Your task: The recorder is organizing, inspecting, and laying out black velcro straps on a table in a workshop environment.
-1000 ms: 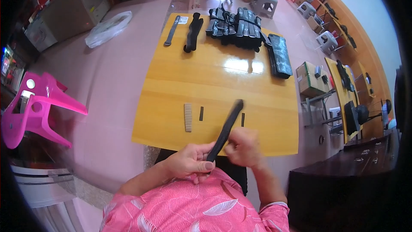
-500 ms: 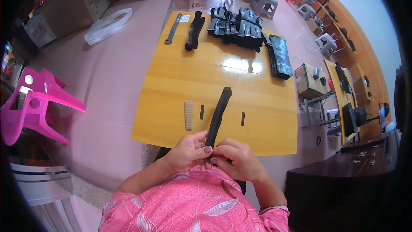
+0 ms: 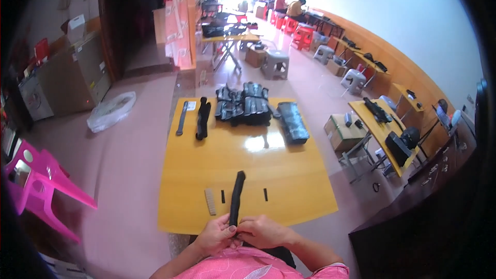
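A long black fabric strap point(image 3: 236, 199) points away from me over the near part of the wooden table point(image 3: 206, 168). My left hand point(image 3: 214, 236) pinches its near end between thumb and fingers. Close against it, my right hand point(image 3: 266, 231) has its fingertips closed on the same end; the exact grip is partly hidden. Left of the strap lie a ridged tan strip point(image 3: 210, 201) and a short black strip point(image 3: 223, 196). Another short black strip point(image 3: 265, 195) is on its right.
Along the table's far edge are a grey strap point(image 3: 182, 119), a folded black strap point(image 3: 202, 119), a bundle of black shiny packs point(image 3: 244, 106) and a black pouch point(image 3: 293, 124). A pink stool point(image 3: 46, 181) stands left. Two people sit far back.
The view has tilted up, so the table sits lower in the picture and more of the room shows. Both hands keep hold of the strap's near end.
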{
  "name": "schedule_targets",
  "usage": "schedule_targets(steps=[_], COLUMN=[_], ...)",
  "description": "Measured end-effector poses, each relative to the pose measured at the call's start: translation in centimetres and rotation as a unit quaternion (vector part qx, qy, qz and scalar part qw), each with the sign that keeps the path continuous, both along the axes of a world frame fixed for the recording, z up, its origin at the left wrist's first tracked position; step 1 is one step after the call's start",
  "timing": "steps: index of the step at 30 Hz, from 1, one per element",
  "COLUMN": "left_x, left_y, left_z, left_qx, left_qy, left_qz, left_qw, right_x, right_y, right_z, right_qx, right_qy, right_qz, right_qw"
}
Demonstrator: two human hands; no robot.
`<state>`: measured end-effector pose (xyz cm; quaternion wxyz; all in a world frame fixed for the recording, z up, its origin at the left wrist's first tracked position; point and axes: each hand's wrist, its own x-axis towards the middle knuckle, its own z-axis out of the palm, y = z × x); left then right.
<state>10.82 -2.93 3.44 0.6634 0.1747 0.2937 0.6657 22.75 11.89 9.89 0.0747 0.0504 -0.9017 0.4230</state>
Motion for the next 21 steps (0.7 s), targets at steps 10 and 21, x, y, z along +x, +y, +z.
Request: schedule_targets(steps=[10,21], left_x=[1.9,3.1], left_y=[0.7,0.3], left_z=[0.2,1.5], left_qx=[-0.008,-0.035], left_qy=[0.101,0.119], left_qz=[0.051,0.059], left_qw=[0.994,0.991], right_x=[2.1,4.2], right_y=[-1.1,-1.9], right_z=[-2.1,-1.5], right_qx=[0.103,-0.015], right_qy=[0.007,0.046], right_qz=[-0.107,-0.150], right_qw=[0.989,0.987])
